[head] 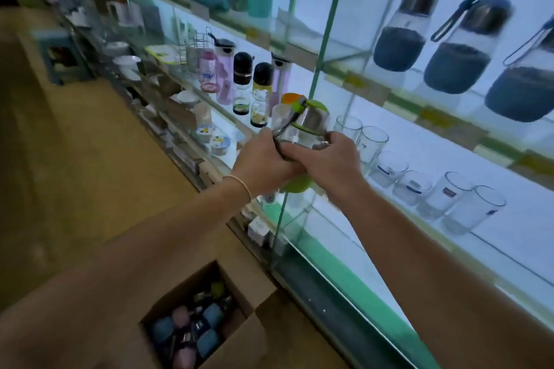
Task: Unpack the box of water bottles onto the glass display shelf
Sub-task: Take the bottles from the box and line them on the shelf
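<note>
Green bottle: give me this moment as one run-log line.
phase: shelving | green bottle: held up at display front | left hand: grips it | right hand: grips it | box: open, bottles inside

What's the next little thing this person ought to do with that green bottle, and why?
Probably ease the green bottle forward and set it upright on the glass shelf, near the row of drinking glasses. The left hand and right hand both grip it, tilted, at the shelf front, and it does not yet rest on anything.
</note>
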`<action>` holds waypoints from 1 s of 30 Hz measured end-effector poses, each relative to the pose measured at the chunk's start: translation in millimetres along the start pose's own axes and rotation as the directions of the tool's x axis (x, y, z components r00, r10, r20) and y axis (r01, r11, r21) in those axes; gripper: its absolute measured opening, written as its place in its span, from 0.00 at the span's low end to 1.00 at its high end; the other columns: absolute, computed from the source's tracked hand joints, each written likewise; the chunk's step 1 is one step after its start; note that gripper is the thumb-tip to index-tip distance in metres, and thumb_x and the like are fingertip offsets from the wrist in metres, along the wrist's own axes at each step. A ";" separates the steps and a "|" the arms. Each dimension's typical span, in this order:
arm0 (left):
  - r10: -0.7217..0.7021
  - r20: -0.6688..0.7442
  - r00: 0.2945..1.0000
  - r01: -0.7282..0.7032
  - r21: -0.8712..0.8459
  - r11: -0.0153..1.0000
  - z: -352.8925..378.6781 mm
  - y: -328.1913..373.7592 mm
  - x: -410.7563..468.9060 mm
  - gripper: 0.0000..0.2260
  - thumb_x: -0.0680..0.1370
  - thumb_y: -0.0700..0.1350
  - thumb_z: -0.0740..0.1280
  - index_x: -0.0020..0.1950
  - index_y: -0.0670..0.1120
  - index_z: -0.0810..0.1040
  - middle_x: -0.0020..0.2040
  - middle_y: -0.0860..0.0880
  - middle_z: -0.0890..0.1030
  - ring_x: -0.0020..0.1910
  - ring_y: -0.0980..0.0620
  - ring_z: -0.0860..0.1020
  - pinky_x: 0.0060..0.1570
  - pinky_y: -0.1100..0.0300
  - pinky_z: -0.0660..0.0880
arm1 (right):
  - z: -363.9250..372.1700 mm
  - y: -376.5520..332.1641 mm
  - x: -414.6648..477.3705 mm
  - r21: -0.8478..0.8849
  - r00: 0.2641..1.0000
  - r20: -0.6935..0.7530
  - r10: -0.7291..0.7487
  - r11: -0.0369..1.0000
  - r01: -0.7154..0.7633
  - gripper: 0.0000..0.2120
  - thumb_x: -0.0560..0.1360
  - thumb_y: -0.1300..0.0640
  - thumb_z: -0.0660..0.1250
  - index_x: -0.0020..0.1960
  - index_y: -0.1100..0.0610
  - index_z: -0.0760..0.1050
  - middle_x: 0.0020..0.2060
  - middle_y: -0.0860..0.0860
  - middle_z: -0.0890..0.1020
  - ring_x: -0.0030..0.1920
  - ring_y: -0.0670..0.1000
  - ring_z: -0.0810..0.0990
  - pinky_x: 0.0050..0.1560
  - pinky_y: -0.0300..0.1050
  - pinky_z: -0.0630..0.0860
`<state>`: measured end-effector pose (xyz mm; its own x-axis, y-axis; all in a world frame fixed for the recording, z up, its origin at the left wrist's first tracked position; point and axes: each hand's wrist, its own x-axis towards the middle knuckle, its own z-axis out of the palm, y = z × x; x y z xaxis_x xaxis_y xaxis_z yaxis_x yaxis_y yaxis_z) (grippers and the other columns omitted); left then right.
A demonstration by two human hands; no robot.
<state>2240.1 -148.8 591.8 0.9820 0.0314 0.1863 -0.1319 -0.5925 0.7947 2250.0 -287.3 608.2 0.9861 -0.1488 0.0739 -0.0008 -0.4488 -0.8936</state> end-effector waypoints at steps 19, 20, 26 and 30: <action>0.640 0.181 0.747 -0.627 -0.129 0.768 141.0 340.3 -20.7 0.27 0.58 0.72 0.70 0.44 0.53 0.81 0.37 0.56 0.83 0.42 0.57 0.82 0.43 0.59 0.79 | -363.2 -21.3 -69.5 -0.127 0.782 -0.613 -0.113 0.991 0.044 0.36 0.51 0.30 0.78 0.53 0.49 0.81 0.42 0.44 0.85 0.44 0.46 0.84 0.48 0.48 0.83; 0.649 0.194 0.735 -0.636 -0.135 0.760 153.7 353.9 -30.9 0.24 0.59 0.69 0.70 0.45 0.54 0.80 0.38 0.57 0.82 0.43 0.57 0.82 0.44 0.60 0.78 | -380.7 -14.6 -78.5 -0.132 0.766 -0.635 -0.104 0.991 0.025 0.35 0.51 0.30 0.78 0.51 0.49 0.81 0.42 0.44 0.85 0.43 0.46 0.84 0.47 0.48 0.83; 0.650 0.282 0.705 -0.642 -0.133 0.755 222.8 415.4 -87.1 0.16 0.67 0.61 0.73 0.35 0.50 0.75 0.33 0.55 0.78 0.36 0.54 0.79 0.37 0.72 0.70 | -465.3 26.0 -125.1 -0.135 0.694 -0.718 -0.048 0.988 -0.072 0.32 0.52 0.33 0.80 0.48 0.50 0.80 0.41 0.44 0.84 0.42 0.45 0.83 0.46 0.45 0.82; 0.658 0.331 0.676 -0.623 -0.221 0.751 265.4 447.8 -117.2 0.18 0.64 0.60 0.74 0.42 0.48 0.77 0.36 0.53 0.79 0.37 0.55 0.77 0.34 0.62 0.71 | -511.0 51.6 -154.5 -0.150 0.651 -0.758 -0.048 0.984 -0.101 0.30 0.54 0.35 0.80 0.49 0.49 0.78 0.41 0.41 0.81 0.43 0.43 0.81 0.47 0.42 0.79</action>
<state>2101.8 -631.4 772.5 0.6219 -0.6350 0.4582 -0.7404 -0.2864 0.6081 2012.7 -737.7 777.0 0.5159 -0.7428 0.4268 -0.1256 -0.5584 -0.8200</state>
